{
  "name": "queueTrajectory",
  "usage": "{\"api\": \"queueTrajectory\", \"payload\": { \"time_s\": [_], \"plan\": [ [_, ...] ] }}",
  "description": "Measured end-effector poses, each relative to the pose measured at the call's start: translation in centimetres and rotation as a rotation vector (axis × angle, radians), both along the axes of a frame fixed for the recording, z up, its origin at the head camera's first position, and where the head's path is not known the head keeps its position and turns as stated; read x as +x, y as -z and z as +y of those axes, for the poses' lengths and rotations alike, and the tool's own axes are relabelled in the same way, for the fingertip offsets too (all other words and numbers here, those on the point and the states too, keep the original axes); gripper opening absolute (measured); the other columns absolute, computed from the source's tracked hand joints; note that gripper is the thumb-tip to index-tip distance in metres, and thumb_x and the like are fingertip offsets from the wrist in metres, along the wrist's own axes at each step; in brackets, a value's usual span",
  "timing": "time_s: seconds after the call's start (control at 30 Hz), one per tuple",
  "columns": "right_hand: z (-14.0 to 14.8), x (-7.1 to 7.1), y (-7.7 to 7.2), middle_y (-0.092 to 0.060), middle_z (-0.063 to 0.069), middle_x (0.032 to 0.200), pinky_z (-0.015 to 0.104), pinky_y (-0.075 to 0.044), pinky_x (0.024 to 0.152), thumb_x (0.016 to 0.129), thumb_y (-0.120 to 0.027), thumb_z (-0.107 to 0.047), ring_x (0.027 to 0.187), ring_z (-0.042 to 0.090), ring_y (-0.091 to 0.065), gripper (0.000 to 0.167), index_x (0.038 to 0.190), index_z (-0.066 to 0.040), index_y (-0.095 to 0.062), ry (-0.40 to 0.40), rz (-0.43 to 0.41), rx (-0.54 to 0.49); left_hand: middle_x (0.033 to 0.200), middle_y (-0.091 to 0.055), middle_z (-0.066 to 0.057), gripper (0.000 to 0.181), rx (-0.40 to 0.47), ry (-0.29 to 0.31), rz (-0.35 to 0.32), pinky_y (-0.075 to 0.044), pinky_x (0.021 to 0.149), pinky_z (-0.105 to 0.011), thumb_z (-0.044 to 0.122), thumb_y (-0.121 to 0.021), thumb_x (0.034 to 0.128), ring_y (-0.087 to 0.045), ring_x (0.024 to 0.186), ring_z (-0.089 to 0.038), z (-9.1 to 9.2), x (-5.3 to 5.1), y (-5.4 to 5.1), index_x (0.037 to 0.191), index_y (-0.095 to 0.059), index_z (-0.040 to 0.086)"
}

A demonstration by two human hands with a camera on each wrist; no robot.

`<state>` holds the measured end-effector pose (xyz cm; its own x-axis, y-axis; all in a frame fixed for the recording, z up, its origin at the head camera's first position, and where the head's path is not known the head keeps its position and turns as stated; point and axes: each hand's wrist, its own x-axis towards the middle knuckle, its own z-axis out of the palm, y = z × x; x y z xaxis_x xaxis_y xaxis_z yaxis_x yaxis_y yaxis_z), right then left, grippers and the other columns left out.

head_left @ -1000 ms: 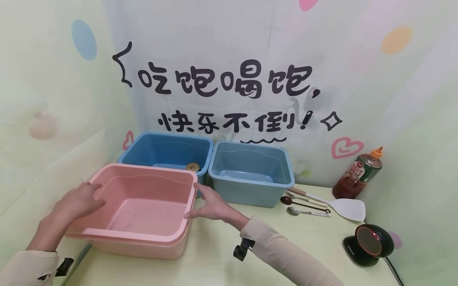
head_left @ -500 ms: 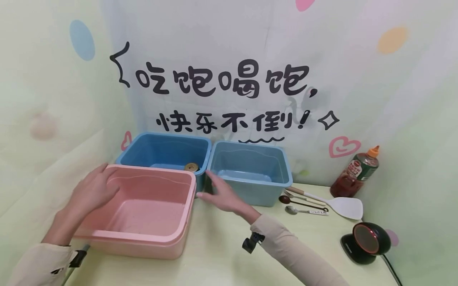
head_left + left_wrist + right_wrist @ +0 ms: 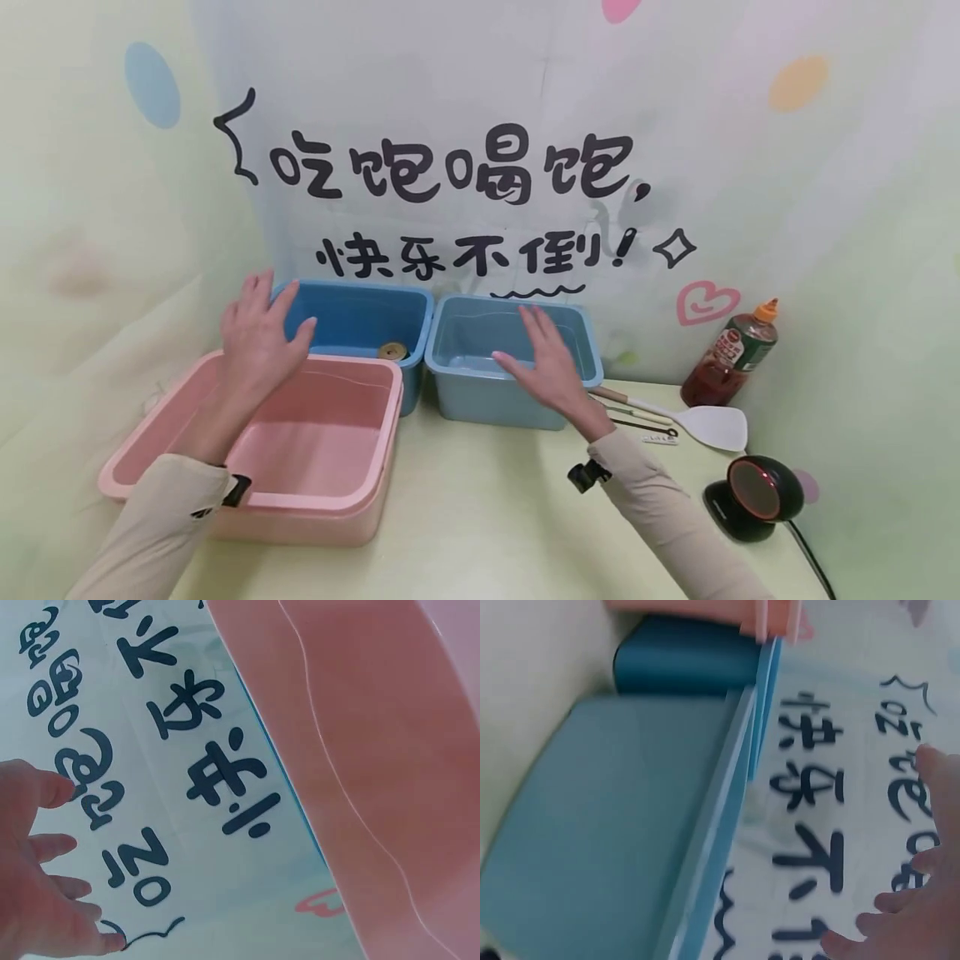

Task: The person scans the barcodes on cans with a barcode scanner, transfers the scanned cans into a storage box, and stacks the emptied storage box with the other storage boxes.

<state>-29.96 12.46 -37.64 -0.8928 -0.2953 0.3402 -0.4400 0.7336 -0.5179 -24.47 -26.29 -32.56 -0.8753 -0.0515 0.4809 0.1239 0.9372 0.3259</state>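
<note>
My left hand (image 3: 258,342) is raised over the pink bin (image 3: 322,502), fingers spread, in front of the darker blue bin (image 3: 352,312). My right hand (image 3: 551,367), its fingers extended and thumb apart, is in front of the light blue bin (image 3: 487,404). Nothing is held by either. A second pink rim shows just beneath the upper one. Inside the darker blue bin, a round gold-brown object (image 3: 392,351) is partly visible. Both wrist views show the hands apart from the bins, the left hand (image 3: 45,870) and the right hand (image 3: 922,900) against the lettered backdrop.
Right of the bins lie a white spatula (image 3: 716,427) and several thin utensils, partly hidden by my right arm. A sauce bottle (image 3: 727,358) with an orange tip stands at the back right. Nearer is a black device (image 3: 757,496) with a cable. A lettered cloth (image 3: 465,167) hangs behind.
Both hands have left the pink bin's sides. The left has risen up and right over the bin, and the right has moved right to the light blue bin. The view has shifted slightly.
</note>
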Motion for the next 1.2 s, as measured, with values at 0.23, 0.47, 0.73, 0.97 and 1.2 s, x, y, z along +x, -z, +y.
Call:
{"api": "queueTrajectory", "payload": {
  "time_s": [0.23, 0.47, 0.73, 0.97, 1.2],
  "plan": [
    [5.2, -1.0, -0.1, -0.005, 0.013, 0.17, 0.066, -0.01, 0.12, 0.087, -0.058, -0.068, 0.156, 0.038, -0.004, 0.1, 0.162, -0.019, -0.013, 0.155, 0.128, 0.169, 0.168, 0.0, -0.022, 0.076, -0.034, -0.027, -0.087, 0.004, 0.117, -0.07, 0.053, -0.046, 0.0991, 0.008, 0.155, -0.043, 2.0, -1.7, 0.7, 0.158, -0.026, 0.009],
    [9.3, -1.3, 1.3, -0.013, 0.02, 0.167, 0.073, -0.011, 0.115, 0.084, -0.056, -0.072, 0.153, 0.045, -0.01, 0.103, 0.161, -0.014, -0.018, 0.229, 0.148, 0.281, 0.168, 0.001, -0.02, 0.086, -0.07, 0.0, -0.138, 0.007, 0.115, -0.073, 0.067, -0.042, 0.0949, 0.01, 0.155, -0.041, 3.5, -2.8, 2.7, 0.16, -0.023, 0.013],
    [11.7, -1.5, 1.3, -0.015, 0.023, 0.166, 0.075, -0.012, 0.114, 0.086, -0.052, -0.074, 0.153, 0.047, -0.011, 0.104, 0.16, -0.011, -0.016, 0.293, 0.122, 0.305, 0.168, 0.0, -0.02, 0.087, -0.016, -0.027, -0.143, 0.007, 0.114, -0.074, 0.066, -0.043, 0.0947, 0.006, 0.154, -0.044, 3.6, -3.1, 3.0, 0.159, -0.023, 0.011],
    [12.2, -1.0, 1.1, -0.013, 0.022, 0.167, 0.074, -0.011, 0.115, 0.087, -0.05, -0.074, 0.153, 0.047, -0.01, 0.104, 0.161, -0.011, -0.012, 0.309, 0.107, 0.289, 0.168, 0.007, -0.019, 0.088, 0.069, -0.052, -0.181, 0.01, 0.113, -0.074, 0.069, -0.036, 0.096, 0.013, 0.154, -0.044, 4.9, -1.6, 1.3, 0.161, -0.017, 0.012],
    [12.4, -0.4, 1.4, -0.016, 0.023, 0.166, 0.076, -0.009, 0.113, 0.087, -0.051, -0.072, 0.153, 0.047, -0.01, 0.103, 0.161, -0.011, -0.014, 0.319, 0.112, 0.256, 0.168, 0.008, -0.017, 0.09, 0.128, -0.063, -0.168, 0.011, 0.113, -0.074, 0.07, -0.037, 0.0948, 0.015, 0.154, -0.041, 7.4, 0.2, 0.2, 0.161, -0.016, 0.013]
  ]
}}
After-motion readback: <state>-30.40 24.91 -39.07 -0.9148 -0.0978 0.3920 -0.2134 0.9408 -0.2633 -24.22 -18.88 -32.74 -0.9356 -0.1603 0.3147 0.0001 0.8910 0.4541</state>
